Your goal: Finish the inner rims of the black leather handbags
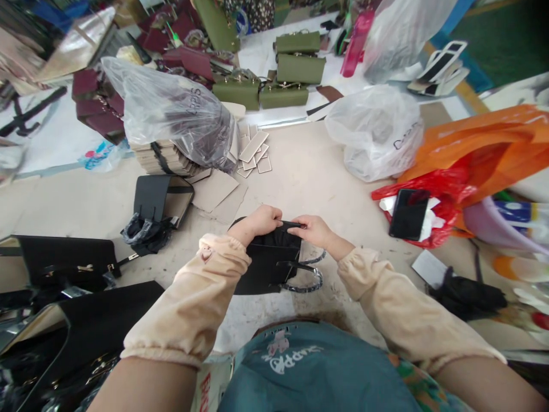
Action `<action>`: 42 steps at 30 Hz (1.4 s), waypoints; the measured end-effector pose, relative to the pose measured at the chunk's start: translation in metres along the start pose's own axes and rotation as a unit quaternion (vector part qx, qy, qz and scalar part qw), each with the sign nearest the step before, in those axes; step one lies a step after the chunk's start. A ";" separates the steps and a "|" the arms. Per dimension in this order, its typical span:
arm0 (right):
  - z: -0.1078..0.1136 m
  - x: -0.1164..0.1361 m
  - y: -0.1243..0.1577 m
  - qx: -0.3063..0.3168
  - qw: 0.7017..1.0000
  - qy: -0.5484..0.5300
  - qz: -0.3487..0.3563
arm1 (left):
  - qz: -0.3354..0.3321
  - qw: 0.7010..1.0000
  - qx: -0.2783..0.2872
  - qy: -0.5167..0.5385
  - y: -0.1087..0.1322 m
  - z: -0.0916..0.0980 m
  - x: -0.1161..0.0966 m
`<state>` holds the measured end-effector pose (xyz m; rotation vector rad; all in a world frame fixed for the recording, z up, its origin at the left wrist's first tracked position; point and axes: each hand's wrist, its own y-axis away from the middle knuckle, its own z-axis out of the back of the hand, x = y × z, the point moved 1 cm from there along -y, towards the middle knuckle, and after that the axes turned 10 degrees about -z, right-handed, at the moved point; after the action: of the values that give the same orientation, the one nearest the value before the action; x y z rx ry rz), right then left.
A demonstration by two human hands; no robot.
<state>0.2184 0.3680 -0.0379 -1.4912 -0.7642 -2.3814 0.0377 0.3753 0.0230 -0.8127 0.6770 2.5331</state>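
Note:
A black handbag point(261, 269) lies on the table right in front of me, its plastic-wrapped handle point(315, 280) looping out on the right side. My left hand point(265, 220) pinches the bag's top edge, fingers closed. On the same edge, a little to the right, my right hand point(312, 228) also grips between thumb and fingers. Black lining shows in the bag's opening between the two hands. Beige sleeve covers reach up both forearms.
Left of me stand another black bag point(150, 197) and more black bags point(68, 263). Cardboard pieces point(257, 151) lie ahead beside a plastic bag point(180, 109). To the right, a phone point(409, 214) rests on a red plastic bag point(454, 189). Green handbags point(300, 68) stand farther back.

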 end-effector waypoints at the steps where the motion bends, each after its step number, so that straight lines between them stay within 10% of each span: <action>1: 0.000 0.000 0.000 -0.006 1.000 0.005 0.003 | 0.000 1.000 0.001 -0.002 -0.001 0.000 0.000; 42: -0.001 -0.005 0.010 -0.061 0.994 0.049 0.082 | 0.091 0.987 0.027 -0.132 0.012 -0.001 -0.014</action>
<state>0.2242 0.3590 -0.0395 -1.4105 -0.4625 -2.3917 0.0431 0.3626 0.0353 -0.4016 0.7579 2.7048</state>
